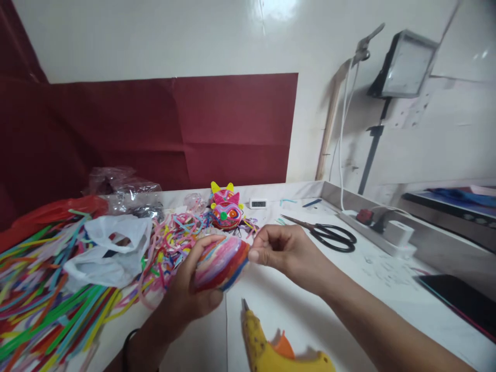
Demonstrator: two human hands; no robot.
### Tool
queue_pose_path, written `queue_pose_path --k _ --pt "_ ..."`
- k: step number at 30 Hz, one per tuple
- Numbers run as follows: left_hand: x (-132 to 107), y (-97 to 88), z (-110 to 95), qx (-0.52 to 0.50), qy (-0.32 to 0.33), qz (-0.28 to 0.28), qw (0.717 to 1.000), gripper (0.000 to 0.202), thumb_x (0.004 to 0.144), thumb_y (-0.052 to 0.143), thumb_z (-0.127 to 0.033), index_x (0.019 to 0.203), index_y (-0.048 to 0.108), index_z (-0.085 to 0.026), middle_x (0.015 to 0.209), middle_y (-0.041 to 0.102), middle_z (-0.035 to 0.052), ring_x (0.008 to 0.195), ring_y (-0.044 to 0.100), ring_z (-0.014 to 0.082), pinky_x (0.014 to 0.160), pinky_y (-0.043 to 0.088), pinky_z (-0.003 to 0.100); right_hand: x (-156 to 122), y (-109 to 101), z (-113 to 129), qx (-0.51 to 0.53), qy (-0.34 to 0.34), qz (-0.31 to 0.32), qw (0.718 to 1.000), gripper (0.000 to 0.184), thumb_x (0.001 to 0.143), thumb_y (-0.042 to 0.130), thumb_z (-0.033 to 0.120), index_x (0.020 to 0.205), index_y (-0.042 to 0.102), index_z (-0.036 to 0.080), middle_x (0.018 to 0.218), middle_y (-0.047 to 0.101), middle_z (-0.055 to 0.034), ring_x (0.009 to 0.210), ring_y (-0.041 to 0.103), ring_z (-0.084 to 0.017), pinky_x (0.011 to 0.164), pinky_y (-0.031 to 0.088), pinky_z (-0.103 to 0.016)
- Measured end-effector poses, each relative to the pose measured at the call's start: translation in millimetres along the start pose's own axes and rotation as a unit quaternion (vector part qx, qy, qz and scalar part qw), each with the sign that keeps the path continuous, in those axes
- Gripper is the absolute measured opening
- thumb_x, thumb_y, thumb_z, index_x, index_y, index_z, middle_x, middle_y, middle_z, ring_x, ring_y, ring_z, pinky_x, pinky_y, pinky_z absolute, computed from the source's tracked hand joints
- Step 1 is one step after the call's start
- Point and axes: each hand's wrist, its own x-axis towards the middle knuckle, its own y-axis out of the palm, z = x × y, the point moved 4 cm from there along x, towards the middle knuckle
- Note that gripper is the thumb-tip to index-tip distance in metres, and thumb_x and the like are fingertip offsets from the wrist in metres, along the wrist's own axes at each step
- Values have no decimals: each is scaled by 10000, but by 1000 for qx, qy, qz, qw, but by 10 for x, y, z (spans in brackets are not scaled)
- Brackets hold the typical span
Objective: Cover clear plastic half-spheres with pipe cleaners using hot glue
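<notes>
My left hand (194, 287) is wrapped around a striped ball (222, 263) with bands of pink, white, red, orange and blue, which look like wound pipe cleaners. At the ball's right edge, the thumb and forefinger of my right hand (282, 253) are pinched together; what lies between the fingertips is too small to make out. Below the ball a yellow glue gun (258, 346) with an orange trigger lies on the white table, its nozzle pointing away from me. Behind the ball stand colourful cat-like figures (226, 213) with pink and yellow ears.
Many loose pipe cleaners (70, 320) and a white plastic bag (112, 253) cover the left side. Black-handled scissors (325, 232) lie beyond my right hand. A power strip (380, 237), a phone (461, 299) and a small digital clock (258, 203) sit right and behind.
</notes>
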Motion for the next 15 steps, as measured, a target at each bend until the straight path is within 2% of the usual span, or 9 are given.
queue_pose_path --k 5,9,12,15 --pt "-6 -40 143 -38 -48 32 998 760 575 827 -531 1237 544 -287 1116 648 54 963 636 295 821 521 354 37 10 -93 21 34 24 999 465 549 870 517 633 602 147 516 443 77 506 309 -73 489 202 -239" --pt "0 -46 203 -28 -36 47 998 760 567 810 -586 1224 557 -299 1013 671 33 860 651 267 755 517 328 30 8 -131 23 37 47 998 451 575 865 510 640 606 146 506 414 87 502 286 -71 485 180 -243" --pt "8 -46 233 -26 -15 46 998 698 591 803 -539 1210 580 -307 1001 689 35 792 660 256 691 515 318 29 3 -141 16 42 56 997 468 559 868 525 633 600 148 507 418 86 501 284 -71 483 176 -242" --pt "17 -35 252 -29 -2 44 999 623 610 794 -450 1186 600 -313 1021 701 40 767 676 259 690 528 328 34 -2 -134 9 43 66 997 478 553 868 530 629 593 146 510 420 86 504 290 -71 484 183 -239"
